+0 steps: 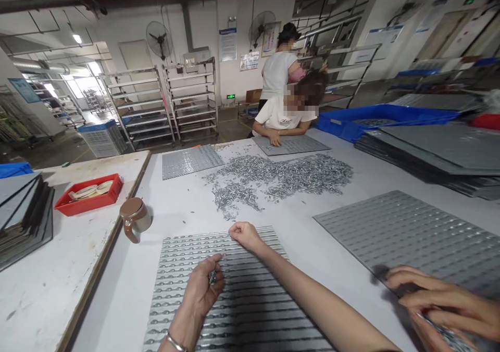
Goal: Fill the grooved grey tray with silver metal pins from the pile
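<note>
A grey ridged tray (242, 300) lies on the white table under both of my hands, with small shiny metal pieces set in rows along its left part. My left hand (203, 285), palm partly turned up, is curled around a few of those small metal pieces (212, 277) above the tray's left half. At the far edge of the tray, my right hand (245, 236) has its fingertips pinched together; whatever is between them is hidden. Just beyond it spreads a large heap of loose silvery metal pieces (289, 175).
At the right, another person's hands (441, 300) hold metal pieces over a second tray (414, 237). A co-worker (287, 117) leans over a far tray (292, 145). A brown mug (135, 214) stands left, near a red bin (91, 196). Stacked sheets (437, 159) lie at right.
</note>
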A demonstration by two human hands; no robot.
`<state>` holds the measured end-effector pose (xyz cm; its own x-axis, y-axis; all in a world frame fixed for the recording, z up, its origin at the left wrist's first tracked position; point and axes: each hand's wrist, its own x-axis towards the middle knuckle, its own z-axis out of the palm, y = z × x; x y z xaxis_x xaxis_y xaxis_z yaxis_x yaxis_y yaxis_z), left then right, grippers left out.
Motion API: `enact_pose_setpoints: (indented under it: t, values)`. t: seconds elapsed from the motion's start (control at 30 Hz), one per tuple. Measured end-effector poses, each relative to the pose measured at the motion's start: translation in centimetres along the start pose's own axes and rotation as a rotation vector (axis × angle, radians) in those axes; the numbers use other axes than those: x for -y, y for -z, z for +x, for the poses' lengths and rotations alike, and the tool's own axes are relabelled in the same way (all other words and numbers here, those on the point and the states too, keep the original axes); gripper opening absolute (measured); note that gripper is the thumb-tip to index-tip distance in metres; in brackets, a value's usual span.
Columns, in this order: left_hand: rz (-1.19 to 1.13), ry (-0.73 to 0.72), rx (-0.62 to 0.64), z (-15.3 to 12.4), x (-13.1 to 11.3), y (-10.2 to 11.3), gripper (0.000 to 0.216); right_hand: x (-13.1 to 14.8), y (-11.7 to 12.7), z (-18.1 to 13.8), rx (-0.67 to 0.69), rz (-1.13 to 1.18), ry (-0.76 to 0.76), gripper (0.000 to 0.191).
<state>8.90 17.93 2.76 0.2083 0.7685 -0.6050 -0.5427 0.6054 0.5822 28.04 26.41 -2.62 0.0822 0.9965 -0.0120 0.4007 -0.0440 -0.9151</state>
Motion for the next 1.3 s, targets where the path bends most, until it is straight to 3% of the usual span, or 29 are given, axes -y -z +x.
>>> enact_pose_setpoints:
  t: [0.17,0.4,0.63,0.77,0.83,1.0,1.13,1.3]
  values:
    - [0.010,-0.061,-0.017,0.9,-1.4,0.8,0.012,0.2,-0.2,-0.1,0.007,-0.169,0.098,0.015]
    - [-0.019,0.003,0.025,2.4,-2.0,0.0,0.006,0.7,-0.5,-0.1,-0.017,-0.334,0.157,0.020]
    - [0.099,0.036,0.014,2.5,-1.7,-1.1,0.029,3.2,0.9,-1.7,-0.019,-0.283,0.203,0.019]
    - [0.209,-0.082,0.064,2.1,-1.0,-2.0,0.043,6.4,1.8,-5.2,0.172,-0.234,0.450,0.018]
    - [0.288,-0.147,0.096,1.9,-0.5,-2.4,0.049,7.2,1.9,-6.6,0.251,-0.299,0.500,0.019]
    - [0.438,-0.154,0.229,1.5,0.2,-3.2,0.059,7.1,2.2,-7.9,0.245,-0.241,0.399,0.022]
    - [0.408,-0.053,0.216,1.5,0.3,-3.1,0.056,6.6,2.5,-8.0,0.211,-0.101,0.259,0.016]
    - [0.331,-0.032,0.211,1.7,0.2,-2.1,0.043,6.1,2.6,-8.4,0.116,-0.056,0.288,0.009]
